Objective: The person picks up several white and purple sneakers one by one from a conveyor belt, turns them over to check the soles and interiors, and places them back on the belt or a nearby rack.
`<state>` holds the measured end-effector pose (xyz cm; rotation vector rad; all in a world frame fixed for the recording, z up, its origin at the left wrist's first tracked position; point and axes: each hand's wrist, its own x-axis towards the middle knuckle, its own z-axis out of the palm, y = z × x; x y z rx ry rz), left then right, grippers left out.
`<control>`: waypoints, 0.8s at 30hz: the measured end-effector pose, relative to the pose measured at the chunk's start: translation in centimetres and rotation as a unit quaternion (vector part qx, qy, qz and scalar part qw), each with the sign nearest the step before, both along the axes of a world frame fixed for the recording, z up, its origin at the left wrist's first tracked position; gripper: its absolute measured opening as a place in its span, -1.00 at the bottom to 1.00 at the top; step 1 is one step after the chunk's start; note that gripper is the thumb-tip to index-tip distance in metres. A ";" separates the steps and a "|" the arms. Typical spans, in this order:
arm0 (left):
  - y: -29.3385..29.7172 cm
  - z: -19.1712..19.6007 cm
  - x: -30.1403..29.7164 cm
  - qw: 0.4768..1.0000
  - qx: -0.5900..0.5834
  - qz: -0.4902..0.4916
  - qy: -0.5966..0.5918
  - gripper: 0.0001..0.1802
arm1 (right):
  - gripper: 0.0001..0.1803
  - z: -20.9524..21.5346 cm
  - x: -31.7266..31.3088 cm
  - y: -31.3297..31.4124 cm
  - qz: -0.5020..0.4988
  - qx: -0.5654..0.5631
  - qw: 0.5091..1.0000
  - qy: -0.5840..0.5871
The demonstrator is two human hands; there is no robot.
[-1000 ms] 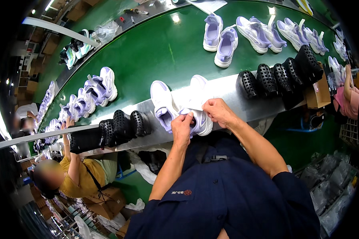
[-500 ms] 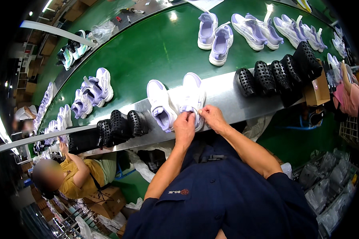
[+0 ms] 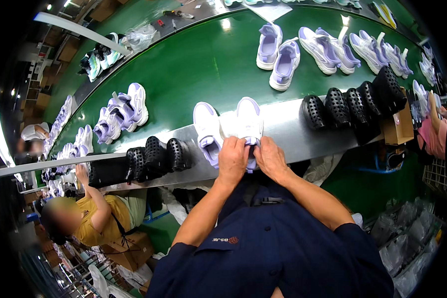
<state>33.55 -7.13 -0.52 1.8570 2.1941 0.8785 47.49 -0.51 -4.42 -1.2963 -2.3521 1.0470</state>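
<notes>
Sneaker [image 3: 248, 121], white and lilac, is lying on the metal ledge [image 3: 288, 124] beside the green conveyor belt [image 3: 198, 69], its long axis pointing away from the person. Both the left hand [image 3: 233, 158] and the right hand [image 3: 269, 158] are gripping its near end, equally close. Its partner shoe [image 3: 207, 131] is lying just left, black perforated clogs [image 3: 156, 156] farther left, nothing blocking

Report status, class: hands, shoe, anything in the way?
Left hand and right hand both gripping right shoe on the metal ledge. Its mate touching alongside. Nothing blocking.
</notes>
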 end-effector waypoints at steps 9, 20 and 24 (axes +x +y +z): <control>-6.2 -0.8 -4.0 0.991 -0.135 -0.002 -0.012 -0.59 | -0.78 -1.5 -3.4 2.3 0.071 0.142 0.986 -0.046; -0.8 -0.8 -4.7 0.957 -0.284 0.013 0.054 -0.62 | -0.24 3.6 -4.5 9.8 -0.027 0.185 0.980 -0.070; 4.1 -0.2 -10.0 0.965 -0.235 0.032 0.112 -0.62 | -0.16 2.6 -5.9 17.4 -0.027 0.292 0.930 -0.220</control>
